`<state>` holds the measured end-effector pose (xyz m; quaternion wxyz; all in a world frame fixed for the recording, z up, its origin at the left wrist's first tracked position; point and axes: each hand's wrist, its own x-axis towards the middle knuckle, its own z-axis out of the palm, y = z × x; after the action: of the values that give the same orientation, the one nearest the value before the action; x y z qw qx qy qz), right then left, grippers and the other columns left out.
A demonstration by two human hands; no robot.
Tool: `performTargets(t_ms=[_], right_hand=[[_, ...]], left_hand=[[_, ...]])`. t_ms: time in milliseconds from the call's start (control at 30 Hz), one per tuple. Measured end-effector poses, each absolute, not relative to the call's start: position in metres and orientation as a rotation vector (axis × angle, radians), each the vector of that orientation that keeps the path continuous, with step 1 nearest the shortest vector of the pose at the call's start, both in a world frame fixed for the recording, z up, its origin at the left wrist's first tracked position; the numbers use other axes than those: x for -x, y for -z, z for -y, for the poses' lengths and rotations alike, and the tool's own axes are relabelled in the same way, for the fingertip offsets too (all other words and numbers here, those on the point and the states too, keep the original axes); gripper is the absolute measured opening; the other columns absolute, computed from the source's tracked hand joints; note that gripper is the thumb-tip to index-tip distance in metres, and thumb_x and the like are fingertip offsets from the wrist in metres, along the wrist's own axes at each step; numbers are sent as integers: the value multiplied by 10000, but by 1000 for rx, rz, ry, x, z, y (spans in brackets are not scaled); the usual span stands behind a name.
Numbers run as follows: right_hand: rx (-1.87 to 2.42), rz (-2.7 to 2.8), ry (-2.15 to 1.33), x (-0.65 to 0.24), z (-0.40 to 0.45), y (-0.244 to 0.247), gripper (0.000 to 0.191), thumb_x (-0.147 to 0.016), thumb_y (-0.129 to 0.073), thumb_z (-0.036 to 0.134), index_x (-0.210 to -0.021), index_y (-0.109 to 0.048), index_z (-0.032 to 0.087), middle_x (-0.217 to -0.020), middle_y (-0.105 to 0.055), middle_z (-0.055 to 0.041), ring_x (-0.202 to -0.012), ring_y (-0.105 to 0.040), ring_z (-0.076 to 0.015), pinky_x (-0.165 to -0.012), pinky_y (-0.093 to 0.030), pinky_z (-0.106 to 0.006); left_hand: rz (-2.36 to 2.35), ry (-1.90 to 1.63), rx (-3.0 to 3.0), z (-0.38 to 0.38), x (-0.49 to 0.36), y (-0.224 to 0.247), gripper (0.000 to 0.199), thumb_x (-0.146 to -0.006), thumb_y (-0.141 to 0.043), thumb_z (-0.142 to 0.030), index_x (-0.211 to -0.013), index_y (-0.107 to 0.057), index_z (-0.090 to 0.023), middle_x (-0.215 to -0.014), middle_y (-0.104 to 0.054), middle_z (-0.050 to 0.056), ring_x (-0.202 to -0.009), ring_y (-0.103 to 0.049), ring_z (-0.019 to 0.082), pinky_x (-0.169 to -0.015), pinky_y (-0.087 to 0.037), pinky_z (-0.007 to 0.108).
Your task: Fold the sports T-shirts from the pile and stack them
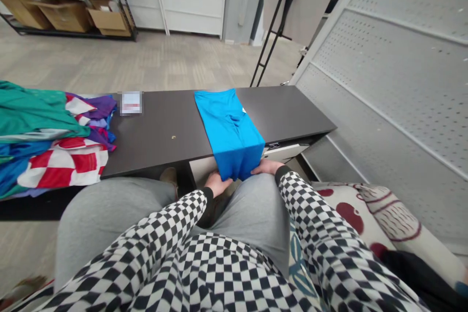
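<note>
A bright blue garment (230,126) lies lengthwise across the dark table (157,126), its near end hanging over the front edge. A small white mark shows on its right side, and the cloth is creased in the middle. My left hand (218,184) pinches the lower left corner of the hanging end. At the lower right corner, my right hand (266,167) has its fingers closed on the cloth, partly hidden by it.
Piled at the table's left are green, blue, purple and red-and-white checked garments (54,131). A small white card (131,102) lies beside them. A perforated grey panel (395,58) slants up on the right. Cardboard boxes (64,13) stand on a shelf beyond.
</note>
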<state>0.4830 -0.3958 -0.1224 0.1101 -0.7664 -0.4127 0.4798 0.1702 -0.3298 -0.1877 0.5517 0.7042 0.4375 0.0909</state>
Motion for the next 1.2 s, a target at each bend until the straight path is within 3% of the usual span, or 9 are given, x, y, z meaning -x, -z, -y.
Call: performTargets(t_ms=[67, 200, 433, 633, 833, 933, 1000, 1100, 1200], right_hand=[[2279, 1237, -1377, -482, 396, 121, 385, -587, -1023, 430, -877, -880, 220, -1038, -879, -105, -1047, -797, -336, -1082, -599, -417], [2270, 1260, -1234, -477, 405, 109, 276, -675, -949, 418, -842, -847, 224, -978, -866, -98, -1011, -770, -329, -1107, -569, -448], [1604, 1038, -1111, -445, 442, 59, 331, -852, -839, 525, -957, -813, 211, -997, -842, -50, -951, -736, -248, -985, -604, -388], [1460, 595, -1105, -412, 467, 12, 476, -824, -965, 570, -1140, -811, 249, -1143, -864, -69, -984, -789, -270, -890, -654, -381], [1413, 553, -1252, -392, 497, -8, 752, -792, -1032, 475, -1454, -716, 307, -1140, -853, -62, -947, -806, -267, -817, -662, -382], [1375, 528, -1208, -393, 512, -12, 928, -782, -1047, 397, -1599, -607, 389, -938, -817, 7, -730, -742, -197, -678, -602, -319], [1363, 483, -1166, -398, 514, -14, 786, -765, -1056, 415, -1465, -702, 373, -893, -802, 6, -691, -717, -187, -654, -580, -315], [1362, 453, -1089, -409, 501, -22, 537, -721, -1076, 457, -1148, -794, 296, -952, -824, -38, -745, -736, -204, -693, -599, -340], [1371, 497, -1007, -423, 467, -37, 511, -713, -1079, 445, -1111, -805, 280, -944, -823, -32, -748, -731, -196, -681, -599, -322]], left_hand=[[-1010, -245, -1605, 332, -166, 189, 352, -734, -955, -317, -1035, -821, -190, -1199, -833, 157, -1183, -751, 357, -1052, -551, 407], [-933, -237, -1418, 338, -153, 183, 311, -636, -960, -292, -881, -812, -171, -937, -842, 129, -1003, -780, 353, -964, -583, 441], [-581, -369, -982, 354, -143, 110, 586, -724, -943, -445, -1189, -799, -119, -1208, -850, 189, -1043, -814, 301, -975, -632, 435], [-643, -589, -711, 380, -120, 29, 553, -749, -1002, -418, -1135, -683, -182, -994, -802, 59, -819, -768, 194, -728, -658, 318], [-802, -649, -765, 400, -98, 16, 1144, -843, -961, -431, -1761, -288, -306, -1148, -799, 72, -890, -788, 225, -718, -697, 365], [-748, -527, -933, 401, -89, 18, 838, -864, -937, -508, -1589, -616, -237, -1018, -775, 54, -868, -757, 218, -783, -707, 399], [-703, -459, -1055, 397, -84, 15, 563, -867, -932, -514, -1307, -796, -189, -923, -746, 42, -838, -733, 202, -835, -696, 392], [-590, -445, -1139, 381, -80, 2, 500, -880, -933, -448, -1296, -815, -198, -952, -779, 56, -875, -755, 203, -894, -665, 364], [-485, -464, -1152, 347, -85, -17, 548, -877, -940, -387, -1369, -791, -199, -1042, -812, 81, -921, -788, 214, -910, -655, 357]])
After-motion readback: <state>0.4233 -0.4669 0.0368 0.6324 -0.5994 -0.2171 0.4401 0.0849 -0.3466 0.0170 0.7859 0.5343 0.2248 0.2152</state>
